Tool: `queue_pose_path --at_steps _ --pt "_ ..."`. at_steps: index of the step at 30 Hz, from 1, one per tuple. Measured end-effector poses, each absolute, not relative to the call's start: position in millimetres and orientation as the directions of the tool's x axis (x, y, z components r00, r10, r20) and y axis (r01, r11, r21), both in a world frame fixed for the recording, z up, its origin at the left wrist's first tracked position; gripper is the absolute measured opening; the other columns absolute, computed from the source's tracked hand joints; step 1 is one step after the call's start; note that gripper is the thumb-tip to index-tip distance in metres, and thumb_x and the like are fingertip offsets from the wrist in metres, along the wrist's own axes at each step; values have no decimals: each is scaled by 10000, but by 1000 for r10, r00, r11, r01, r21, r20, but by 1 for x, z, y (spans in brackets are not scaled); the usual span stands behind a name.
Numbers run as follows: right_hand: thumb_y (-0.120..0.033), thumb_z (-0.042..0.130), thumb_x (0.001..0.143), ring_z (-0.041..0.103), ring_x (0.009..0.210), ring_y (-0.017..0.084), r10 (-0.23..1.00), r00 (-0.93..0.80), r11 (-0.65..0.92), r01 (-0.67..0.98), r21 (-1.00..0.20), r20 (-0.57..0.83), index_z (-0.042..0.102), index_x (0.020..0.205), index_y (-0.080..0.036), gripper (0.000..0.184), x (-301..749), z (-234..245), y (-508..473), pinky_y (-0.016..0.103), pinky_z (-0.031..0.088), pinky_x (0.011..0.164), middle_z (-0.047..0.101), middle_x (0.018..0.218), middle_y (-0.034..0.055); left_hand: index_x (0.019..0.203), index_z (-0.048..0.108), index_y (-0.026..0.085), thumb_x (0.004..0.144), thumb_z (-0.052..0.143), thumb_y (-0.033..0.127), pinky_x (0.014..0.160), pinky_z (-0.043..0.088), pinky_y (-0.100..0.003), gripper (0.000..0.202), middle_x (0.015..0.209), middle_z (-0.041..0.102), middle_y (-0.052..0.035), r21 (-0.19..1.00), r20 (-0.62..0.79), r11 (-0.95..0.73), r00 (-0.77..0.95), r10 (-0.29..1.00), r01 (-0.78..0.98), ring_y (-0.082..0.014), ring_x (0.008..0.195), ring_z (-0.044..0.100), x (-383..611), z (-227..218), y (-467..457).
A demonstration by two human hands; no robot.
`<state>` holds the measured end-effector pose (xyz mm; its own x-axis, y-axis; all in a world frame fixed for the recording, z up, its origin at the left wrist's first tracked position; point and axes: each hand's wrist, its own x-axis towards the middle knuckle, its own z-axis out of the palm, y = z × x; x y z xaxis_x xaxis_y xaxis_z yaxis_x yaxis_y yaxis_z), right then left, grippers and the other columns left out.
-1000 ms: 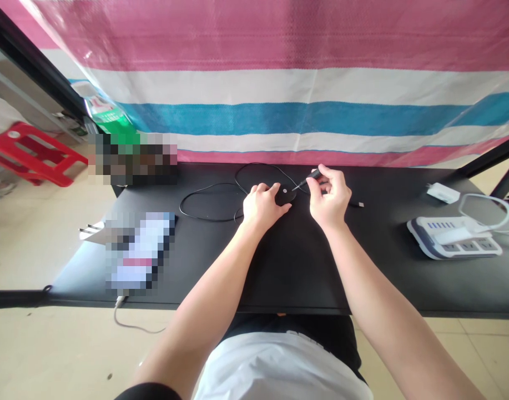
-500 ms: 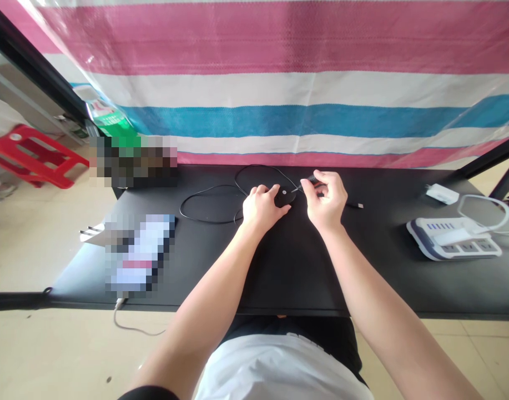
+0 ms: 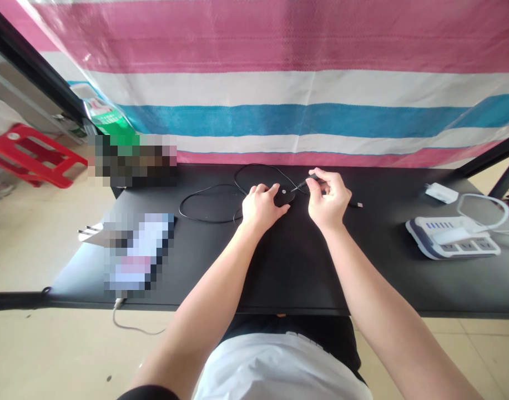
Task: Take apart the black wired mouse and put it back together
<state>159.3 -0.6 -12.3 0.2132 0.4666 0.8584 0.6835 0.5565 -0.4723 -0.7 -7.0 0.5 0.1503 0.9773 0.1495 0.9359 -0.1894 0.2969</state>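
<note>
A black corded mouse (image 3: 286, 195) with a small pale round spot lies on the black table, partly covered by my left hand (image 3: 259, 208). My left thumb and fingers grip it from its left side and hold it down. To the right of it, my right hand (image 3: 329, 201) pinches a screwdriver (image 3: 298, 187) by its dark handle. The thin shaft slants down to the left, and its tip meets the mouse's right part; whether it sits in a screw is too small to tell. A thin black cable (image 3: 204, 220) loops behind and left of my left hand.
A USB plug (image 3: 356, 205) lies right of my right hand. Farther right are a white charger (image 3: 441, 193) and a power strip (image 3: 421, 236) with a white cable. At left lie a blurred phone (image 3: 144, 250) and a plug; a green-labelled bottle (image 3: 112, 125) stands behind. Striped sheeting (image 3: 279, 119) hangs at the back.
My right hand has shifted slightly to the right and its thumb and fingers have turned a little on the screwdriver handle. My left hand and the mouse stay in place.
</note>
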Motion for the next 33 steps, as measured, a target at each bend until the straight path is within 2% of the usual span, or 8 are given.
queue_pose_path --at_steps 5,8,13,21,27,33 --pt "-325 594 930 762 818 191 476 230 586 637 -501 849 569 1059 -213 172 157 -11 -3 281 584 606 774 952 79 1365 608 307 803 729 499 924 522 -319 606 1183 661 -72 296 151 -196 157 976 935 -255 1127 597 -2 0 -7" --pt "-304 604 924 757 840 189 488 245 610 590 -528 838 534 1053 -212 173 155 -13 -3 269 567 597 764 971 88 1375 602 301 808 726 503 924 523 -320 614 1188 659 -76 296 138 -192 157 978 936 -259 1135 595 -1 1 -7" --pt "-341 600 920 717 777 160 500 232 613 586 -530 834 533 1061 -212 202 156 -20 2 254 547 543 730 1004 96 1381 593 298 811 729 484 927 521 -321 615 1206 654 -76 292 129 -204 172 977 934 -258 1145 589 -1 4 -8" --pt "-349 709 861 629 681 130 419 255 629 610 -481 871 570 861 -211 196 157 -16 2 263 533 534 640 870 34 1380 596 295 807 736 466 932 522 -327 614 1201 655 -76 281 141 -223 189 972 933 -262 1143 591 -1 3 -8" --pt "-355 700 870 709 760 174 441 255 617 610 -497 861 616 898 -210 171 158 -17 1 295 602 615 698 829 40 1383 592 296 808 730 477 940 515 -321 618 1196 656 -72 273 140 -213 180 974 938 -256 1142 588 -1 2 -7" --pt "-333 657 896 755 818 198 467 251 633 575 -519 848 633 968 -201 152 158 -17 1 305 630 658 760 916 75 1374 601 294 798 742 468 915 524 -325 618 1188 663 -68 279 154 -215 177 972 936 -259 1134 598 -1 1 -7"
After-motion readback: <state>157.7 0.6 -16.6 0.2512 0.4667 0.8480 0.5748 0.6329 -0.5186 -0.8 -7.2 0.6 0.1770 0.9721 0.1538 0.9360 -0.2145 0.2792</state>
